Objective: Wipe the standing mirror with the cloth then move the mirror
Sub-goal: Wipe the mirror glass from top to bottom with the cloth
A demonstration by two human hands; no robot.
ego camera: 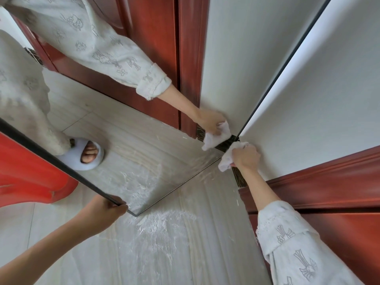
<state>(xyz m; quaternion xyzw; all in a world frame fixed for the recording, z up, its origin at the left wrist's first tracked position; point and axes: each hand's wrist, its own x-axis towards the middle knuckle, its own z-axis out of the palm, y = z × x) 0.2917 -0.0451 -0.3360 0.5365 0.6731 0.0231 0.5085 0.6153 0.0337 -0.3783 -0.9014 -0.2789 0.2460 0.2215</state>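
Left hand point(104, 208) at lower left of centre, forearm bare, entering from the bottom-left corner and angled up to the right. Fingers curled over a thin dark edge, thumb on the near side, pinching it. Right hand point(245, 157) right of centre, arm entering from the bottom-right corner, reaching up and left. Patterned pale sleeve point(287, 239) pushed back to mid-forearm, wrist bare. Knuckles up, fingers clenched round a white wad bulging out at the hand's left side. Hands well apart. Reflected arm and hand at upper centre, meeting the right hand's position.
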